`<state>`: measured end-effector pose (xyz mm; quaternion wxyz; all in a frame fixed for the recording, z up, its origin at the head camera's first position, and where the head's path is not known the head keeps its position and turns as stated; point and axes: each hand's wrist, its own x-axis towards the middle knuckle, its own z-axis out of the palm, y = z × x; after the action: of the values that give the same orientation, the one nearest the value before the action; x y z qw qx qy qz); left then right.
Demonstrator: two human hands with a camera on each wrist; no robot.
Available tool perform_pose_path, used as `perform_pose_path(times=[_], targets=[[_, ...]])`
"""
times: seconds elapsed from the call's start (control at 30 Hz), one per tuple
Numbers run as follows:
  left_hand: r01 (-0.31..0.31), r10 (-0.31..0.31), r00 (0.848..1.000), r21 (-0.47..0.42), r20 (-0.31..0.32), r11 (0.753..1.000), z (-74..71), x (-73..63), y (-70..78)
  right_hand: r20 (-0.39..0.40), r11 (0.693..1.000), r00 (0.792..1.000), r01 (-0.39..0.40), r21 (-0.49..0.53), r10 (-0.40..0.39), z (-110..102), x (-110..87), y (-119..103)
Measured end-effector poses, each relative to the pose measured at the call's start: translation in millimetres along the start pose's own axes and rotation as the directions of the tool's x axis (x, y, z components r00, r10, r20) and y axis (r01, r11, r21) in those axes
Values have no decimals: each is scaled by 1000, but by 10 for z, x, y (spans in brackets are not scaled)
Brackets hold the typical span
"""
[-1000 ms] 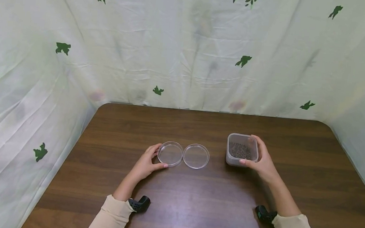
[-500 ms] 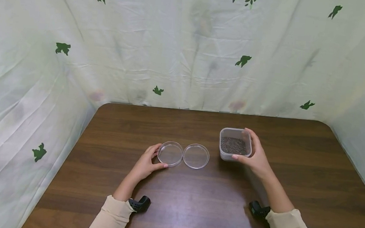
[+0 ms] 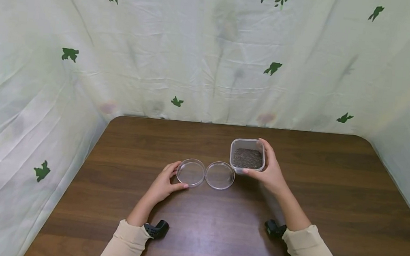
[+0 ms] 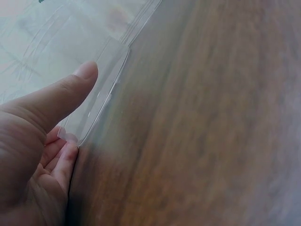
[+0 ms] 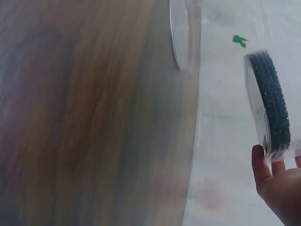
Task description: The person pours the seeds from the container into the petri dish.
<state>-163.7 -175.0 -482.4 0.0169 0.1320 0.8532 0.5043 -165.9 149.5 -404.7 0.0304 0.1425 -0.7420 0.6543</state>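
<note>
Two shallow clear petri dish halves lie side by side on the wooden table, the left dish (image 3: 191,173) and the right dish (image 3: 220,176), their rims meeting. My left hand (image 3: 161,186) holds the left dish by its edge, thumb at the near side and fingers at the far side. With my right hand (image 3: 273,175) I grip a clear, squarish plastic container (image 3: 248,144) by its right side. Dark granules (image 3: 248,159) cover its bottom. The right wrist view shows this container (image 5: 255,96) raised above the tabletop, its near edge beside the right dish's rim in the head view.
The brown wooden table (image 3: 203,233) ends at a pale curtain (image 3: 210,63) with green leaf and bird shapes, which also hangs at both sides. A black wrist camera (image 3: 157,229) sits on the left wrist, another camera (image 3: 274,228) on the right.
My right hand has carried the container leftward and slightly away from me, from farther right up to the right dish. The left hand and both dishes have stayed put.
</note>
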Motion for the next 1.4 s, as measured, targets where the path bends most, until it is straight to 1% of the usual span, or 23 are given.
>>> perform_pose_path(times=[0.07,0.17,0.27,0.33,0.43,0.5,0.63,0.77,1.03,1.3,1.4], targets=[[7,-7,1000,8,-2,1000,7,14,-67,-1,1000,1000,2,-26,-2,64,17,-35],[8,-8,1000,10,-5,1000,11,21,-92,-2,999,1000,18,-50,-18,147,53,-39],[2,-2,1000,5,-6,1000,13,24,-88,-8,997,999,37,-61,-37,200,105,44],[2,-1,1000,7,-6,1000,14,25,-83,-14,995,999,50,-90,-52,226,141,130],[5,-5,1000,10,-4,1000,13,26,-79,-32,984,997,65,-166,-71,261,187,259],[7,-7,1000,11,-3,1000,12,26,-76,-41,974,995,81,-214,-92,291,205,302],[7,-7,1000,15,-2,1000,12,27,-75,-50,960,993,90,-266,-107,361,227,326],[7,-7,1000,15,-3,1000,14,33,-84,-39,947,993,91,-307,-109,428,248,311],[16,-16,1000,13,-3,1000,13,34,-88,-18,931,991,120,-345,-134,537,276,325],[10,-9,1000,14,-3,1000,16,44,-79,1,907,984,167,-387,-181,614,304,374],[14,-14,1000,14,-4,1000,18,41,-81,24,895,978,199,-398,-207,648,320,382]])
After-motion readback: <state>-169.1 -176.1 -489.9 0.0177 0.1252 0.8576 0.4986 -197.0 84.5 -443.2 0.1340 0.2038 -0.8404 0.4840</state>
